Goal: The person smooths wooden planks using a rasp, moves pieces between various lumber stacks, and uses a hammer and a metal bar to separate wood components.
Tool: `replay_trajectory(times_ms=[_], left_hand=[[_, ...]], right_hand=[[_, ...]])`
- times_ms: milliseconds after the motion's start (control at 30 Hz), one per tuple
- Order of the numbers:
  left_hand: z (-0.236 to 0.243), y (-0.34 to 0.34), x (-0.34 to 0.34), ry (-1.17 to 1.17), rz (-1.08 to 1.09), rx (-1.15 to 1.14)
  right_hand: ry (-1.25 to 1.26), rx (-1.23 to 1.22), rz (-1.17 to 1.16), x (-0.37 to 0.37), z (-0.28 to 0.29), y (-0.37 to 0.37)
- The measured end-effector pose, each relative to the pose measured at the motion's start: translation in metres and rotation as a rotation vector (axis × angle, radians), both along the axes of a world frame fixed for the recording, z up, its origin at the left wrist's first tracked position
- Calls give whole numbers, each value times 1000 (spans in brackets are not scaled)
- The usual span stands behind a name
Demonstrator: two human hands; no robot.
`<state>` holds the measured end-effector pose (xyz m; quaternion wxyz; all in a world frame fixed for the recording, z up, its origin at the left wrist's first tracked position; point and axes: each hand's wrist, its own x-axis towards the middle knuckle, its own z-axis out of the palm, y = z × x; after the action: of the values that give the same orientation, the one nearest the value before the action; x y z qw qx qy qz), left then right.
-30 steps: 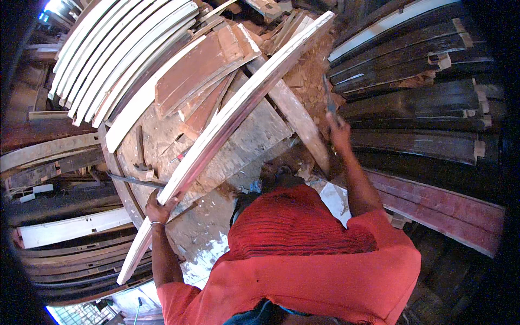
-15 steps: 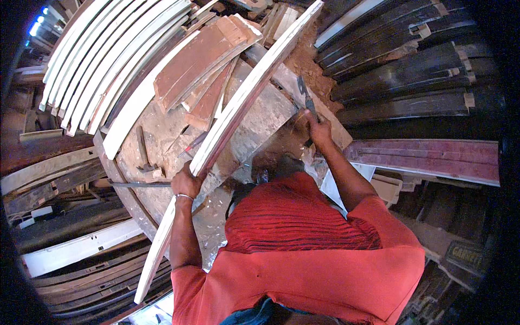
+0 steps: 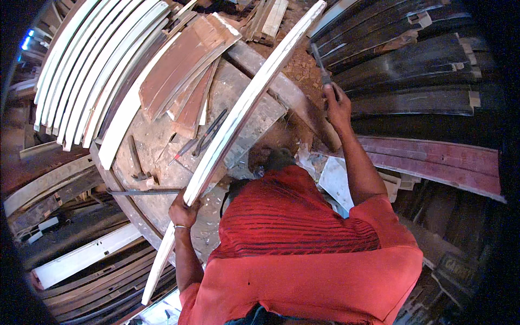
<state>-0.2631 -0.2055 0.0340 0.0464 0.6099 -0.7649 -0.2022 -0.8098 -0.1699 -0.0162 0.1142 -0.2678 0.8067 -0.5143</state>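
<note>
Head view. The left hand is closed around the lower part of a long, narrow wooden strip, white on its upper face and brown along its right side; a pale band circles the wrist. The strip crosses the desk diagonally, its far end at the top of the view and its near end projecting below the left hand. The right hand, well apart from the left, grips the dark handle of a slender hand tool, whose narrow end points away from the person. The tool is to the right of the strip and clear of it. On the desk, left of the strip, lie a red-and-dark tool, a wooden-handled tool and a thin dark bar. Beyond them rest brown panels, one partly over another, beside a row of curved white-edged boards. Dark planks and a reddish board occupy the right side; a white board lies at lower left.
</note>
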Motion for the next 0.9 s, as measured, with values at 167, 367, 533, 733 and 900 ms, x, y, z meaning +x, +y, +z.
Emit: replay_trajectory(times_ms=[167, 367, 533, 733, 900], left_hand=[[-21, -3, 6, -58, 80, -6], [-19, -3, -9, -87, 195, 27], [-19, -3, -16, -131, 247, 98], [-38, -4, 7, 76, 259, 140], [-49, -3, 21, 73, 393, 252]], right_hand=[[16, 244, 457, -11, 47, -28], [443, 205, 789, -42, 20, -35], [301, 375, 675, -99, 54, -51], [394, 375, 668, -147, 37, -55], [340, 226, 603, -152, 39, -58]])
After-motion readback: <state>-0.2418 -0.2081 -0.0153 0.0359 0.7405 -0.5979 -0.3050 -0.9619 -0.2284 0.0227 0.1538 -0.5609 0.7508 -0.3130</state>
